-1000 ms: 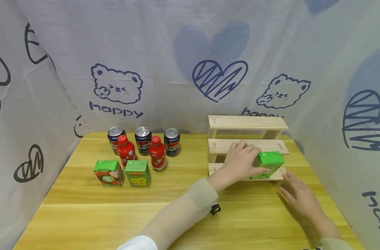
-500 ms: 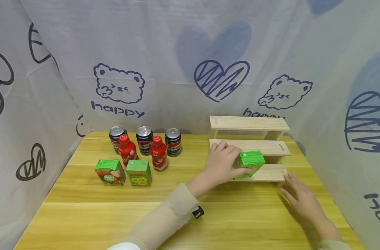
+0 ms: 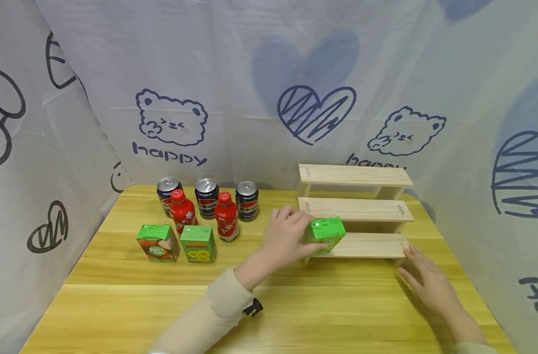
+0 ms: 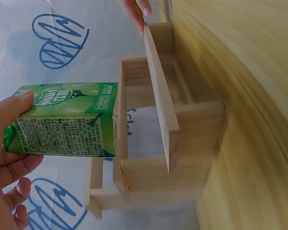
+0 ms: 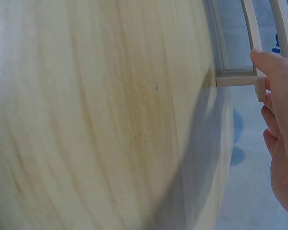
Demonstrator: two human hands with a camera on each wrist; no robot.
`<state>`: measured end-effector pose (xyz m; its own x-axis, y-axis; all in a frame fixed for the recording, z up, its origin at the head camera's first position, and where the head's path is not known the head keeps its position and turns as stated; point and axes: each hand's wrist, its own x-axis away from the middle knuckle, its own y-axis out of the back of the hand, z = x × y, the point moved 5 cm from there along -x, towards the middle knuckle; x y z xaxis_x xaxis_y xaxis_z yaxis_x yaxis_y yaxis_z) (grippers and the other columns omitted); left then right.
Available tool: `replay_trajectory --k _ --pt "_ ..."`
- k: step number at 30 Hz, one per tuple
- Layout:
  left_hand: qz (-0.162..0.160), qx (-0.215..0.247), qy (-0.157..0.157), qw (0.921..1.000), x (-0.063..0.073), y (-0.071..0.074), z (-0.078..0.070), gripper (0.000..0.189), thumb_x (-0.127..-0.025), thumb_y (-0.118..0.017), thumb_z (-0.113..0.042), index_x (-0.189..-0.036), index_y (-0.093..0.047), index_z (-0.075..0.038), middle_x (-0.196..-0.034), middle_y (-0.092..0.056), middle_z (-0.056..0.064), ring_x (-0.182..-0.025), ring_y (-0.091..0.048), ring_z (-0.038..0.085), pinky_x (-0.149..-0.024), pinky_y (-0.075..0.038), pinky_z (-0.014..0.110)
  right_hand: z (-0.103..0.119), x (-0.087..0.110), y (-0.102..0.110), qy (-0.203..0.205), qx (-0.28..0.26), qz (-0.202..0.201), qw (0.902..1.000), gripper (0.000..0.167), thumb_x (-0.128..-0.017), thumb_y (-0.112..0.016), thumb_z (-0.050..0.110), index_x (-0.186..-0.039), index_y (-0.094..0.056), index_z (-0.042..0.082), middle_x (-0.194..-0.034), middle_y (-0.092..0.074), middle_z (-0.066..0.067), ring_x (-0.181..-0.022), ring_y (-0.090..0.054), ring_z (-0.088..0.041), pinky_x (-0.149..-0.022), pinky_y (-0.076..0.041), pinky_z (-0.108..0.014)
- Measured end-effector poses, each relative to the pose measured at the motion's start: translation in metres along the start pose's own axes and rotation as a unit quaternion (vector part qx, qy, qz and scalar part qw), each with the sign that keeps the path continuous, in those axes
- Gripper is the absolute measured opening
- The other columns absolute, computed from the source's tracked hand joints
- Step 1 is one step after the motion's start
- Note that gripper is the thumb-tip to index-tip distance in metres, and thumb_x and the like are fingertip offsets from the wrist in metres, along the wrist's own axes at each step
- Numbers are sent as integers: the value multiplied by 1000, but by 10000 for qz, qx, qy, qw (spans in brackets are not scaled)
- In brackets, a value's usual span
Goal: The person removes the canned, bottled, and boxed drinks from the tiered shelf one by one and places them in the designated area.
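My left hand point(image 3: 288, 236) grips a green juice box point(image 3: 327, 235) by its side, in front of the left part of a three-tier wooden shelf point(image 3: 361, 244). In the left wrist view the juice box point(image 4: 67, 120) is held between thumb and fingers, apart from the boards. My right hand point(image 3: 429, 283) holds the right end of the lowest board. The right wrist view has the thumb of this hand point(image 5: 283, 110) on the board point(image 5: 252, 28), with other fingers beyond its end.
Left on the table point(image 3: 269, 319) stand a red-and-green juice box point(image 3: 159, 244) and a yellow-flowered green carton point(image 3: 198, 246). Behind them are two red bottles point(image 3: 183, 211) and three dark cans point(image 3: 247, 202). A printed curtain point(image 3: 233, 64) hangs behind.
My left hand has moved left along the shelf with the green juice box, from its right part to its left end. The right hand stays at the lowest board's right end.
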<state>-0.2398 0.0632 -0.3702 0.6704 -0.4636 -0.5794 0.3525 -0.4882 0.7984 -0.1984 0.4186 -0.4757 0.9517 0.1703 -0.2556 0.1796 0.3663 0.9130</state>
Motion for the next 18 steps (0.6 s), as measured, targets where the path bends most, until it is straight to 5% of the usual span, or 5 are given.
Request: replay_trajectory --k 8,18 --pt "-297 -240 -138 9992 19 11 18 59 -69 -78 -62 -108 -67 -20 -100 -70 -7 -90 -50 15 -78 -35 33 0 1 -1 72 22 -116 9999 61 -95 -63 27 -146 -41 1 -152 -35 -24 -138 -35 -47 -115 -21 -59" --pt "-159 -476 -11 9987 43 24 45 55 -69 -78 -62 -103 -66 -20 -97 -71 -7 -89 -50 16 -77 -36 33 0 2 -1 120 -16 -202 9997 60 -95 -63 25 -145 -42 1 -152 -35 -24 -141 -33 -43 -115 -21 -58"
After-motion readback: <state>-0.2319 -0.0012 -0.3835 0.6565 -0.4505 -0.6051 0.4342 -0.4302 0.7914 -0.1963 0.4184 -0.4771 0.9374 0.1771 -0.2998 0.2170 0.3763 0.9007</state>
